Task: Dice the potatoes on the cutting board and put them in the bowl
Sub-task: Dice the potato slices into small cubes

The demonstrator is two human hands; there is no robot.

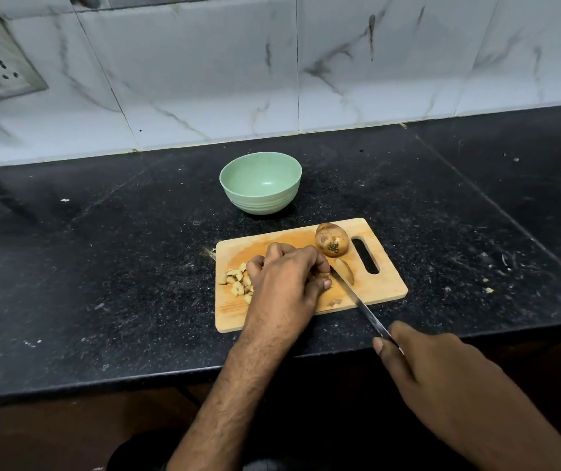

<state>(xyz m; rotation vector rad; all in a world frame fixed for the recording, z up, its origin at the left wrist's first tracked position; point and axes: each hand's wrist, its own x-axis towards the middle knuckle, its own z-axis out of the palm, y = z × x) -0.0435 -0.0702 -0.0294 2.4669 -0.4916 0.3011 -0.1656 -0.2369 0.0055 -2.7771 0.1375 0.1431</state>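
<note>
Head view: left hand (286, 277) curled over potato piece at board (388, 283) centre; right hand (418, 365) gripping knife (357, 300), blade beside left fingers. Dice (238, 280) at left edge, whole potato (331, 239) near handle slot. Bowl (260, 181) behind board, apart.

black counter (102, 266): bowl (260, 183), cutting board (388, 277)

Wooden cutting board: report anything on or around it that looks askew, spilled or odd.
The rectangular wooden cutting board lies skewed to the black stone counter's front edge. One pale potato cube from the diced pile overhangs its left edge. Pale scraps speckle the counter to the right. The pale green bowl holds nothing.
</note>
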